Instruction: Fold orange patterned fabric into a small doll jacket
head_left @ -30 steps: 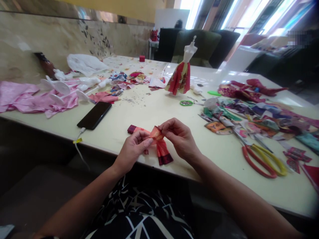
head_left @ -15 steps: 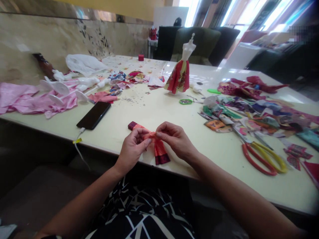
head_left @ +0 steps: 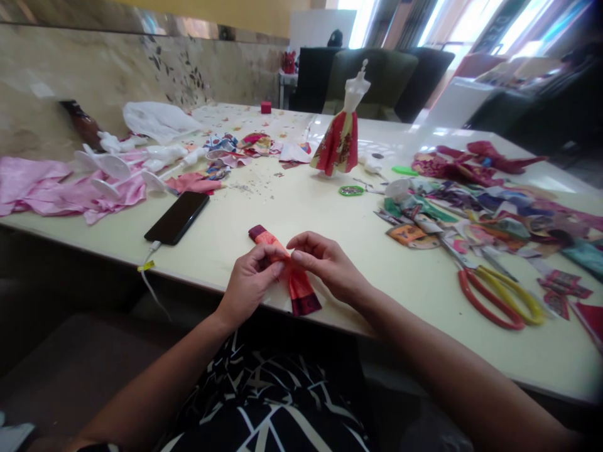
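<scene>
My left hand [head_left: 252, 276] pinched the orange-red cloth strip [head_left: 302, 285] between thumb and fingers, my right hand [head_left: 332, 267] curved in beside that pinch, clamped or not I couldn't tell, both wrists angled inward, phone [head_left: 177, 218] lying left of my fingers, scissors [head_left: 468, 271] farther right.

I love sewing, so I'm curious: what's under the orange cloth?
Pale tabletop shows beside the orange cloth; directly beneath, the cloth and left hand hide whatever is there.

L forearm [head_left: 160, 370] in from lower L, bare | R forearm [head_left: 438, 345] from lower R, bare | L hand [head_left: 249, 279]: fingers curled, thumb twd index, pinching | R hand [head_left: 334, 267]: fingers bent inwd, thumb/index tips close, contact unclr | hands nr each other, approx lvl
</scene>
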The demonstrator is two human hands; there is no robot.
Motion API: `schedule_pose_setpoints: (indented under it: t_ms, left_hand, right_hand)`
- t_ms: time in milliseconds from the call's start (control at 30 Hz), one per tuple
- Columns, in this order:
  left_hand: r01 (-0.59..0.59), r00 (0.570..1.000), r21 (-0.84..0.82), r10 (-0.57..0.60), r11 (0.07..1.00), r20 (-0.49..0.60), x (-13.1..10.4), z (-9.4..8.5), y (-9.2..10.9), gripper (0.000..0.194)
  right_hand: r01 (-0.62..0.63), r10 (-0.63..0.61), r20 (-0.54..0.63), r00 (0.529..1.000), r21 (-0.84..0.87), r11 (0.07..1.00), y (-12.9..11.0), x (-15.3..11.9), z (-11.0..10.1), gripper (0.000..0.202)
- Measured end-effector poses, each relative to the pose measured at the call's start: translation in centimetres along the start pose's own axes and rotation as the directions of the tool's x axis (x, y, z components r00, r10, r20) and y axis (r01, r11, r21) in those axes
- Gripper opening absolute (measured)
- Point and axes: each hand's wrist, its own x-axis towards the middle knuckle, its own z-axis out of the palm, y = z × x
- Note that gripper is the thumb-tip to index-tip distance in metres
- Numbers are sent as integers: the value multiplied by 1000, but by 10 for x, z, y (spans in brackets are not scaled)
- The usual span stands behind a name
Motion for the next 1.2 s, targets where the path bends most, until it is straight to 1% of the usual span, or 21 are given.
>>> schedule_pose_setpoints:
  t_ms: [67,133,200,300,533,633,767,867,933,1000,1067,1100,1133,1167,1200]
  left_hand:
    - [-16,1000,36,16,999,-16,-1,2,3,17]
    - [-8,1000,58,8,998,-13,-1,3,5,18]
    - [23,1000,73,-23,997,4,0,3,6,18]
    - [56,998,80,-58,995,23,0,1,4,19]
    - [53,999,10,-53,999,-11,2,0,-2,18]
    - [67,998,21,-67,998,5,2,-1,-2,18]
    - [27,999,17,-27,999,23,2,-3,-4,14]
    - [-5,1000,17,5,1000,5,1,-4,-6,12]
    - [-22,1000,11,22,1000,-19,1,-2,-5,12]
    - [-42,998,12,42,999,-48,0,1,-3,12]
    - [-61,996,40,63,997,-64,0,3,0,11]
    - [-73,995,59,77,996,-65,0,3,1,9]
    - [-87,994,73,92,994,-65,-1,4,2,7]
    - [-102,992,82,107,991,-62,-1,3,3,5]
    - [-115,991,85,121,990,-58,-2,3,3,6]
  right_hand:
    - [-22,23,14,1000,-36,999,0,-1,0,22]
    - [8,-9,-6,1000,-73,997,0,-1,-1,23]
    - [52,-56,-44,997,-90,995,0,-1,-1,22]
    - [80,-88,-76,993,-98,992,1,-1,-1,21]
    - [134,-138,-82,987,-58,989,5,-3,1,17]
    - [152,-160,-107,981,-77,985,5,-3,2,17]
    - [165,-175,-106,979,-95,982,5,-2,1,17]
    - [182,-192,-68,979,-134,974,5,-2,0,15]
    - [221,-233,-31,972,-213,952,4,-2,0,12]
    - [310,-321,26,947,-340,888,2,-4,1,8]
    - [413,-405,122,906,-452,791,0,-6,3,6]
    - [454,-427,171,888,-483,749,0,-7,3,6]
    - [478,-436,207,876,-496,724,-1,-9,4,6]
    - [483,-435,219,873,-499,719,-2,-9,4,6]
    - [470,-428,205,881,-497,730,-3,-9,3,6]
